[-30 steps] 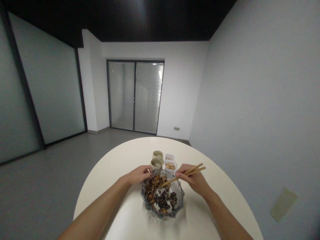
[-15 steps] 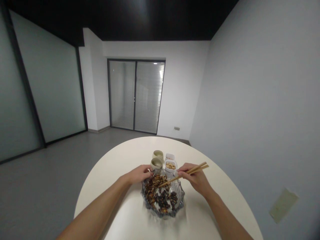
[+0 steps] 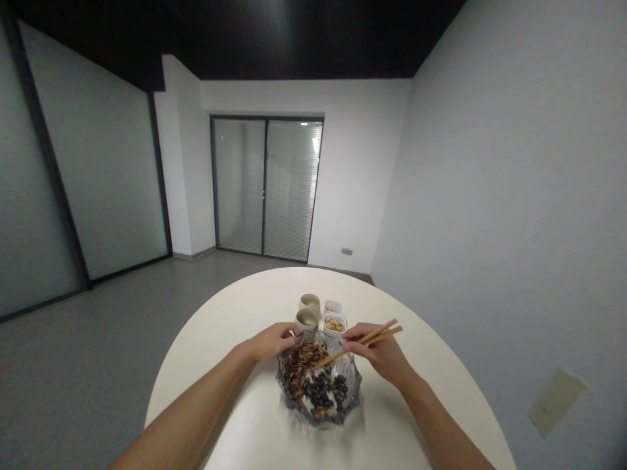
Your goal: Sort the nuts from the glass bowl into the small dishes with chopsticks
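I log the right hand (image 3: 376,354) pinching a pair of thin wooden chopsticks (image 3: 379,335) between thumb and fingers. Their long axis runs down-left, with the tips over the dark striped seeds (image 3: 306,364) heaped in a scalloped glass bowl (image 3: 353,398); I cannot tell whether the tips hold a seed. The left hand (image 3: 269,343), nearer the heap, curls at the bowl's far-left rim, its grip unclear. A white square dish of nuts (image 3: 334,324) and two beige cups (image 3: 307,320) stand just beyond, on a white round table (image 3: 235,307).

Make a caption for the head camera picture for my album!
Left hand on a glass bowl of seeds, right hand holding chopsticks.
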Tool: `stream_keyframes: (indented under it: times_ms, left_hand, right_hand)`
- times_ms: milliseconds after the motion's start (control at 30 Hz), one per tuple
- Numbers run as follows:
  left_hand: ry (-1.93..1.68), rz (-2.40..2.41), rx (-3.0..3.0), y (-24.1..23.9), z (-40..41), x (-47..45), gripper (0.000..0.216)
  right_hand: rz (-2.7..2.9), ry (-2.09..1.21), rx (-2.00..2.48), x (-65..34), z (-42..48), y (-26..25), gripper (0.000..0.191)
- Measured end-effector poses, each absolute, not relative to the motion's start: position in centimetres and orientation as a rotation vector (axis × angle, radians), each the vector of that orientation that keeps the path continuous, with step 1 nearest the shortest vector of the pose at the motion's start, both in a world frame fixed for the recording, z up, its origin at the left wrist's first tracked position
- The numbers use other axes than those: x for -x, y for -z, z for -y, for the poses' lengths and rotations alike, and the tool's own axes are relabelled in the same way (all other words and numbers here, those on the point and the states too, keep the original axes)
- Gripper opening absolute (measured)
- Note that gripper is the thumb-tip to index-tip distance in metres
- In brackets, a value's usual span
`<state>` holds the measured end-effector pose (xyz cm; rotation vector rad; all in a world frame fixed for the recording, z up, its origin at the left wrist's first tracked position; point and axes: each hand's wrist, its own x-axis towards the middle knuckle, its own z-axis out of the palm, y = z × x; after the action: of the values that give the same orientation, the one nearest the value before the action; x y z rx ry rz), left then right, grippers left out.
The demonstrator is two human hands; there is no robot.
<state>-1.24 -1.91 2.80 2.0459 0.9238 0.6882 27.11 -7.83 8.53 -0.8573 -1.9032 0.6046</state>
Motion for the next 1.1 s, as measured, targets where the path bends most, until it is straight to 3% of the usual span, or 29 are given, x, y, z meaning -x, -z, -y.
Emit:
stream_keyframes:
  times_ms: [733,1100]
  left_hand:
    - [-0.687,-0.926,-1.988,-2.6,1.9,1.29,0.034]
    - [-0.692,-0.914,-2.011,-2.38,1.66,1.35,0.033]
  right_hand:
    - [1.915,-0.684,0.852,-27.46,7.84,-8.36,0.033]
    - [1.859,-0.68,0.822,-27.3,7.94,-8.35,0.026]
